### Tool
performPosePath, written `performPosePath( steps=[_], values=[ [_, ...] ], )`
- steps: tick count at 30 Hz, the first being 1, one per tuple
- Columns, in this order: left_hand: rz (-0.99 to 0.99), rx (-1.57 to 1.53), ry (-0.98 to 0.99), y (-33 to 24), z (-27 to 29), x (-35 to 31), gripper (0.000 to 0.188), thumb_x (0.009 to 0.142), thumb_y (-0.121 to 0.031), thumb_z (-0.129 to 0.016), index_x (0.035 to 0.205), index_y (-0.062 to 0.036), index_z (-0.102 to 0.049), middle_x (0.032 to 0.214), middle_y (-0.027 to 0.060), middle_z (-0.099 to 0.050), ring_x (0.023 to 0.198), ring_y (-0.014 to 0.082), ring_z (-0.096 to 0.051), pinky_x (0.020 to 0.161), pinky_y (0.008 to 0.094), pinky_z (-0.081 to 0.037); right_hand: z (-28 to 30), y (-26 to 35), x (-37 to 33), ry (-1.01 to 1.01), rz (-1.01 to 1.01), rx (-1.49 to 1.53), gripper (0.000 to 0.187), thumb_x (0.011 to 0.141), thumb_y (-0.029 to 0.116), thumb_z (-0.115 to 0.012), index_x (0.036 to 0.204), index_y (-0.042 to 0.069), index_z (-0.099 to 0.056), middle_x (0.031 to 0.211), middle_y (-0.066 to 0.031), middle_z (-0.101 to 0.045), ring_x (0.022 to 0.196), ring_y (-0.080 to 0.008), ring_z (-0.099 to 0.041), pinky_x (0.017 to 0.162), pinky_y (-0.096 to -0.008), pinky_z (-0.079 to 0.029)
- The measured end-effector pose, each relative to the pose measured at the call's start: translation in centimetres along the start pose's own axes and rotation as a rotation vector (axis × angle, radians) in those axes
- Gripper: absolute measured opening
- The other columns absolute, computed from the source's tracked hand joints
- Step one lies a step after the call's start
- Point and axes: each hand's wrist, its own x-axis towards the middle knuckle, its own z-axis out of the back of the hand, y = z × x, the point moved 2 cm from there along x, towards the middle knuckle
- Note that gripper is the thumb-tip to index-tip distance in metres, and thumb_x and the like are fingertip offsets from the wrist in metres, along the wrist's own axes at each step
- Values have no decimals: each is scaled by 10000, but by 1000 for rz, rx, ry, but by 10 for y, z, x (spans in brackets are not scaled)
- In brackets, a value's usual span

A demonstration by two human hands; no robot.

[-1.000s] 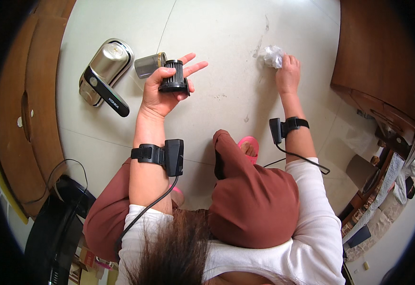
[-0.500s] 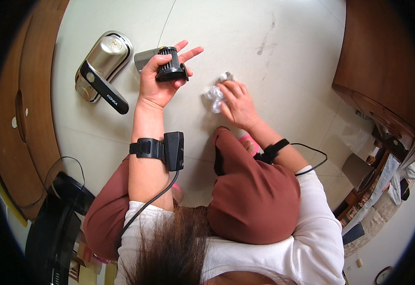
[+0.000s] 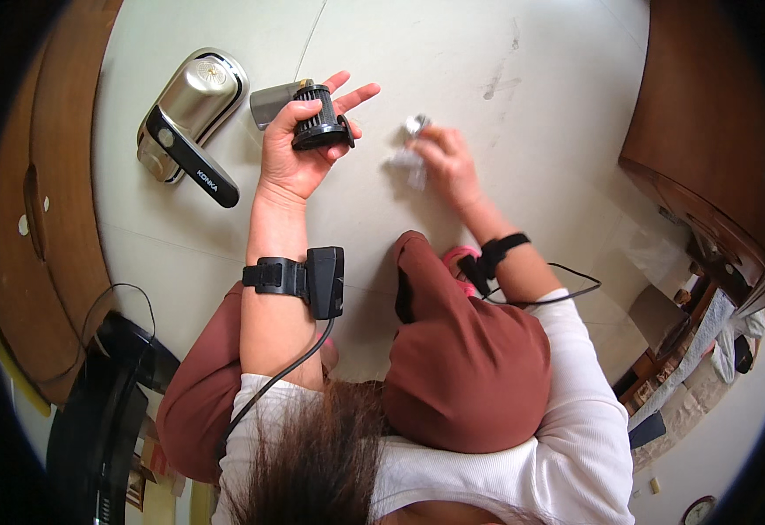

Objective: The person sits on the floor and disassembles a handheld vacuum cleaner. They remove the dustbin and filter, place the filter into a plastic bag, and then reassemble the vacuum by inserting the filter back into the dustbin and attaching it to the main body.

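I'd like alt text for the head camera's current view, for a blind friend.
A left hand holds a black ribbed part; the right hand holds a blurred whitish wad over a pale floor. A grey container and a black-handled metallic appliance lie at left.

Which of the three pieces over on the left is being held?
The black ribbed cylinder, held in the left hand. The grey cup and the metallic body with the dark handle both rest on the floor.

Filter (image 3: 314, 115) was black, ribbed, cylindrical, flared at one end, held in left grip (image 3: 295, 157). Wad (image 3: 414, 168) was whitish, crumpled, blurred, held in right grip (image 3: 452, 169).
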Motion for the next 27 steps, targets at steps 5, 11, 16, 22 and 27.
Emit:
performPosePath(
  steps=[5,11,16,22,27],
  values=[
    [-28,4,-20,-9,-4,-7,700,798,-265,-584,1392,32,-363,1377,333,-438,729,207,-681,466,210,-500,17,-69,77,-145,-82,-252,209,806,48,-609,1005,99,-648,1020,-116,-608,912,-336,-596,760,-415,-537],
    [-77,12,-14,-17,-7,-17,683,802,-261,-587,1380,36,-374,1357,331,-458,731,208,-679,454,213,-490,42,-85,105,-75,-838,655,246,887,43,-541,1125,34,-604,1059,-41,-643,918,-199,-636,759,-334,-535],
    [-40,20,-5,-7,-13,-9,674,802,-250,-590,1372,40,-376,1337,329,-476,726,212,-675,455,210,-489,51,-136,51,-267,-986,529,210,870,48,-541,1042,66,-662,1090,-57,-655,923,-266,-638,763,-375,-529],
    [-63,65,-74,-8,-15,-2,656,808,-237,-583,1367,38,-380,1305,317,-509,725,210,-660,461,212,-490,55,-104,57,-235,-360,-601,250,791,52,-616,974,209,-680,1017,-20,-617,882,-270,-570,747,-383,-531],
    [-117,131,-132,-16,-22,4,642,816,-232,-574,1368,34,-381,1290,301,-526,752,217,-655,470,214,-485,55,-87,41,-36,-384,-617,404,812,14,-557,1204,102,-593,1156,-92,-570,1022,-316,-545,914,-402,-486]
  ],
)
